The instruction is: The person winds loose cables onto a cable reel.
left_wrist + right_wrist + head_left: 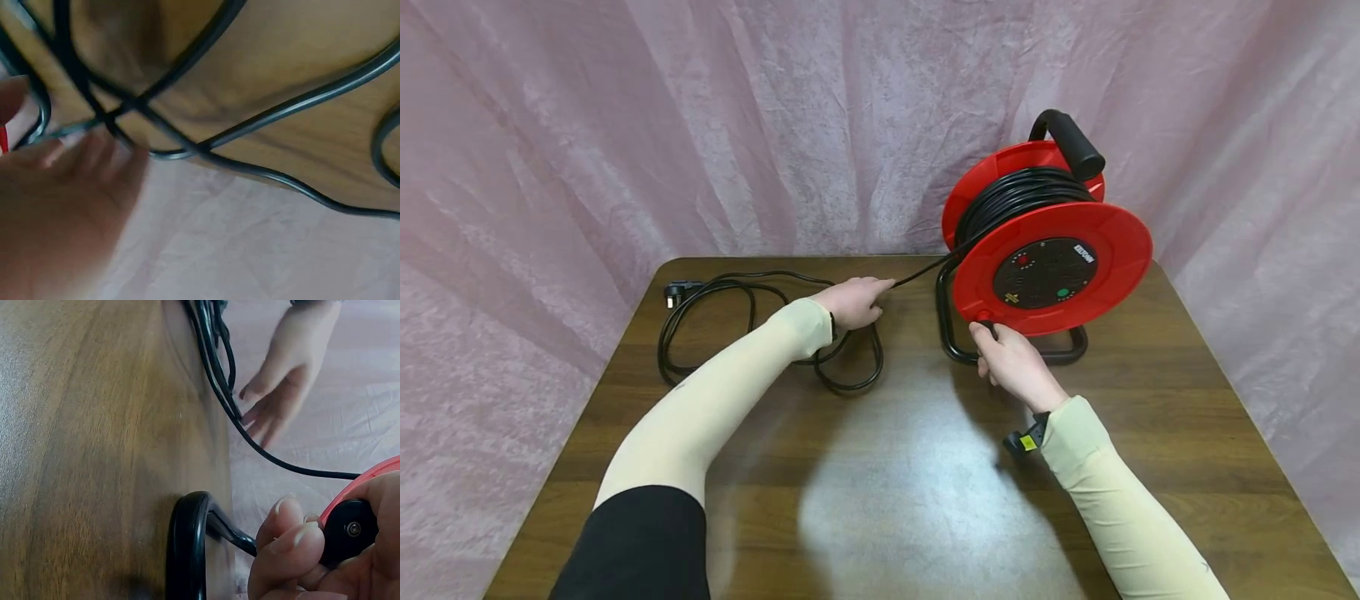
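Note:
A red cable reel point(1116, 258) with black cable wound on its drum stands upright on a black tubular frame point(950, 329). My right hand point(1015, 360) grips the black crank knob point(350, 530) low on the reel's front disc. From the drum, a black cable point(925, 268) runs left to my left hand point(853, 302), which reaches over the loose loops. In the right wrist view, the cable passes by the left fingertips, with thumb and fingers apart and loosely bent. Whether those fingers touch it is hard to tell.
Loose cable loops point(856, 388) lie on the wooden table point(917, 500), around and left of the left hand. The black plug point(679, 293) rests near the table's back left corner. A pink curtain point(820, 125) hangs behind. The reel's carrying handle point(1075, 146) rises at its top.

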### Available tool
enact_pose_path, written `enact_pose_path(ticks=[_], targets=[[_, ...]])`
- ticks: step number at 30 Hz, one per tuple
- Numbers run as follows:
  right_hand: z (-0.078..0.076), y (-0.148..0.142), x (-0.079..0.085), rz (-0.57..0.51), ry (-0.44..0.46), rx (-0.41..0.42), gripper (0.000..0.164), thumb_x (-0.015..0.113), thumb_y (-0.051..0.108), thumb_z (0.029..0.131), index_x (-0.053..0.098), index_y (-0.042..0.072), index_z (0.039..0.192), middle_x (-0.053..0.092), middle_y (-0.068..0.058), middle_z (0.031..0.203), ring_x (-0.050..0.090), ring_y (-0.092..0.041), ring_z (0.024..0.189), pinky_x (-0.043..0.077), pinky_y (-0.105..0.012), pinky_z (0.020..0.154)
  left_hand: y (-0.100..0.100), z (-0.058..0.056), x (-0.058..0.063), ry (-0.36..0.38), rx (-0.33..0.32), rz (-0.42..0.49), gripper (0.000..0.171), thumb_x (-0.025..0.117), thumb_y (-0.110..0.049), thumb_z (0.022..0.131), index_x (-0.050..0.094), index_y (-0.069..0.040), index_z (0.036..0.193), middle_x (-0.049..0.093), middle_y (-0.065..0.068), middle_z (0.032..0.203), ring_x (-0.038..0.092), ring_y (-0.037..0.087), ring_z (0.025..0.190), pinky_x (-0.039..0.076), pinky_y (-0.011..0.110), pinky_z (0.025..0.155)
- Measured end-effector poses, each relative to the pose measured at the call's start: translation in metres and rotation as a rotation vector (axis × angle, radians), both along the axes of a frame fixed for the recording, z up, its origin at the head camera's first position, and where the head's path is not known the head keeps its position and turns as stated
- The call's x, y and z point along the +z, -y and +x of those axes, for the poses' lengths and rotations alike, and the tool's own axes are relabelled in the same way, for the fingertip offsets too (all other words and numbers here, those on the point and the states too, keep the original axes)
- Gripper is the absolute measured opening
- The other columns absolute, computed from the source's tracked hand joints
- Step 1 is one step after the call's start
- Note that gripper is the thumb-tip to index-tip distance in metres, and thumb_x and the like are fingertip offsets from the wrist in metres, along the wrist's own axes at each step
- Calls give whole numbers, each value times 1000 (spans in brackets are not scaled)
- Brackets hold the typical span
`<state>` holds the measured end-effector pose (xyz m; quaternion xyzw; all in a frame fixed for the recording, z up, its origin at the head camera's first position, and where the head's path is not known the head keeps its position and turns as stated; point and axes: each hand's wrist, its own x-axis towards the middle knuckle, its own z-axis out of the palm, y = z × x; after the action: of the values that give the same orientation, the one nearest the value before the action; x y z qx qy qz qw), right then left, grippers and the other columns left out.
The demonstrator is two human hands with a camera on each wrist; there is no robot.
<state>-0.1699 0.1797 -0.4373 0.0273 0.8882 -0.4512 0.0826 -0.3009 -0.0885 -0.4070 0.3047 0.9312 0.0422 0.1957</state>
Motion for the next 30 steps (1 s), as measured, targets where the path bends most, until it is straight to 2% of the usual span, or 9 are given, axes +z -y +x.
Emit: enact_pose_path(ticks=[4, 8, 11, 13, 18, 22, 24, 28, 30], targets=[[1, 0, -1, -1, 9, -1, 63, 35, 65, 100, 56, 5, 95, 62, -11, 76, 58, -30, 63, 46, -39, 63, 9, 27, -7, -80, 100, -43, 78, 48, -60, 98, 27, -16, 158, 19, 14, 162, 14, 36, 147, 23, 54, 115], [0, 0, -1, -7, 15, 10, 64, 35, 66, 100, 56, 5, 96, 63, -11, 76, 59, -31, 64, 46, -39, 62, 14, 59, -13, -37, 175, -32, 100, 54, -80, 82, 27, -21, 159, 9, 12, 165, 13, 41, 147, 29, 64, 108], [0, 0, -2, -12, 11, 2, 66, 35, 67, 99, 56, 5, 97, 63, -11, 77, 59, -30, 63, 46, -39, 61, 18, 77, -21, -6, 162, -23, 111, 64, -79, 75, 21, -23, 160, 1, 12, 166, 12, 47, 145, 37, 65, 101], [0, 0, -2, -11, 8, -4, 65, 35, 67, 99, 56, 5, 97, 63, -11, 77, 58, -30, 63, 46, -39, 61, 23, 84, -27, -15, 137, 1, 111, 70, -72, 76, 18, -22, 161, 0, 13, 165, 15, 50, 143, 41, 63, 98], [0, -1, -2, -12, 12, -1, 67, 35, 68, 99, 56, 4, 98, 63, -11, 77, 58, -29, 63, 46, -39, 63, 37, 89, -33, -31, 132, 141, 91, 64, -49, 88, 17, -22, 161, 4, 13, 165, 22, 47, 142, 40, 57, 103], [0, 0, -2, -21, 13, -3, 65, 36, 67, 99, 56, 5, 97, 63, -11, 77, 58, -30, 64, 47, -40, 63, 57, 84, -29, 48, 207, 351, 72, 45, -42, 97, 11, -34, 160, 4, 4, 166, 16, 30, 148, 30, 50, 112], [0, 0, -2, -25, 11, -3, 64, 36, 66, 100, 56, 5, 96, 63, -12, 77, 58, -30, 63, 47, -40, 64, 72, 80, -27, 138, 277, 501, 61, 36, -40, 102, 9, -44, 157, 5, -4, 165, 18, 24, 147, 31, 50, 111], [0, 1, -1, -24, 11, 1, 65, 36, 66, 100, 55, 4, 97, 63, -12, 77, 58, -29, 62, 48, -40, 63, 97, 70, -24, 487, 451, 945, 52, 28, -33, 109, 12, -46, 157, 14, 1, 164, 26, 31, 145, 35, 58, 107], [0, 1, -1, -24, 13, 2, 64, 36, 66, 100, 55, 5, 96, 63, -12, 77, 58, -28, 62, 48, -39, 63, 108, 64, -24, 675, 527, 1165, 52, 26, -35, 111, 9, -37, 160, 16, 11, 164, 29, 39, 142, 35, 62, 105]])
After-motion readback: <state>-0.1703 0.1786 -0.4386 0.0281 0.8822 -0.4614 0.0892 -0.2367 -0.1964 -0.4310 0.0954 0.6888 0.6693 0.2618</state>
